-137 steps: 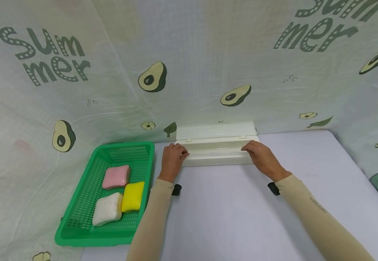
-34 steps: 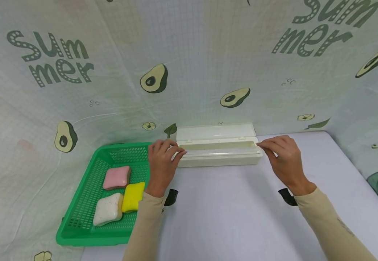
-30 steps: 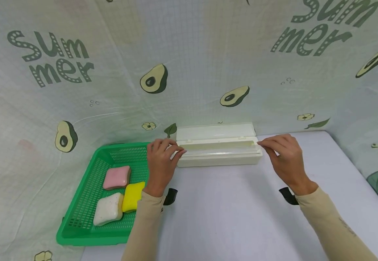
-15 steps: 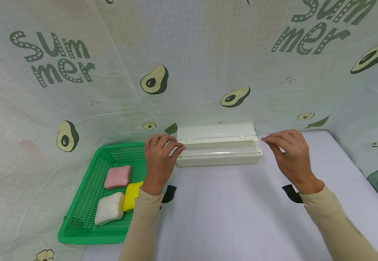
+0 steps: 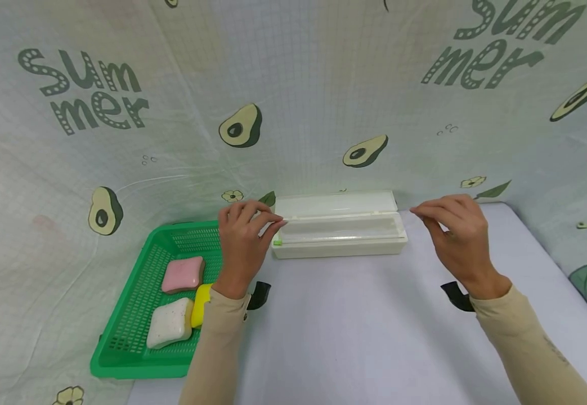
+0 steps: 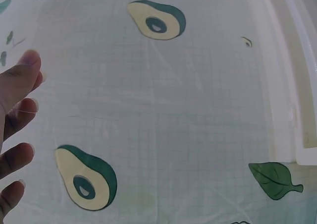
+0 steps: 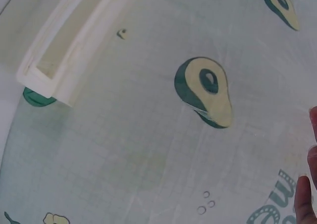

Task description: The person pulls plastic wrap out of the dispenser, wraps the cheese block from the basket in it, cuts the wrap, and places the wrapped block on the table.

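Note:
A long white plastic-wrap dispenser box (image 5: pixel 341 249) stands at the back of the table with its lid (image 5: pixel 336 204) raised against the cloth. Clear plastic wrap (image 5: pixel 344 229) stretches from it; most of the sheet is hard to see. At the box's left end, my left hand (image 5: pixel 245 242) pinches the wrap between thumb and fingertips. My right hand (image 5: pixel 457 239) pinches the other side, raised beyond the box's right end. In the left wrist view, the thumb and fingers (image 6: pixel 20 83) show at the left edge. A small green cutter slider (image 5: pixel 277 243) sits at the box's left front.
To the left is a green basket (image 5: pixel 121 315) with a pink sponge (image 5: pixel 183 274), a white-and-yellow sponge (image 5: pixel 169 323) and a yellow sponge (image 5: pixel 201 305). My left forearm partly covers the basket. Printed avocado cloth (image 5: pixel 298 112) hangs behind the white tabletop (image 5: pixel 344 337).
Both hands have risen and spread apart, drawing the clear wrap up from the box. The green slider has come into sight as my left hand moved off the box's end.

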### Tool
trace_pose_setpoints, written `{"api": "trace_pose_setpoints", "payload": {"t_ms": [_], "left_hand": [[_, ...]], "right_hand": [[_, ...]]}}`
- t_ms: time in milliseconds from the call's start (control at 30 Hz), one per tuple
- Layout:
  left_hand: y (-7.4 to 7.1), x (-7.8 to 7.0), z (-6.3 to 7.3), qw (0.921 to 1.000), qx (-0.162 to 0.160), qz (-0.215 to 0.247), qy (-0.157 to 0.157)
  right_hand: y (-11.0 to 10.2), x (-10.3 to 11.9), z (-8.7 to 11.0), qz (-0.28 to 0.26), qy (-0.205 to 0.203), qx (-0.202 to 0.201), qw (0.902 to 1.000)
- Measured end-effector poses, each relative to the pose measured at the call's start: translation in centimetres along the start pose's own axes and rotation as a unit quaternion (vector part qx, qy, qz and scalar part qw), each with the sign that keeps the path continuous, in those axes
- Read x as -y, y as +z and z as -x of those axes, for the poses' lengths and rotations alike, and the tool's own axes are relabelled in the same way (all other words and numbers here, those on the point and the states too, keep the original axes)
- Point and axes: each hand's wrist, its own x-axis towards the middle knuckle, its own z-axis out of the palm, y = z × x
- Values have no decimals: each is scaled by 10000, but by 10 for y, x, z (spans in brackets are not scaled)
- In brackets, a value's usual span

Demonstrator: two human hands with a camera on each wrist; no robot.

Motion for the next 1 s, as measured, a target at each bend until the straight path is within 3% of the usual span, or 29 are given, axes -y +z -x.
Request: {"api": "trace_pose_setpoints", "payload": {"t_ms": [367, 1000], "left_hand": [[-13, -2, -9, 9998, -137, 38, 160], [-31, -6, -22, 9988, -380, 242, 185]], "right_hand": [[-4, 8, -10, -229, -43, -497, 9985], [-19, 21, -27, -318, -229, -760, 9963]]}}
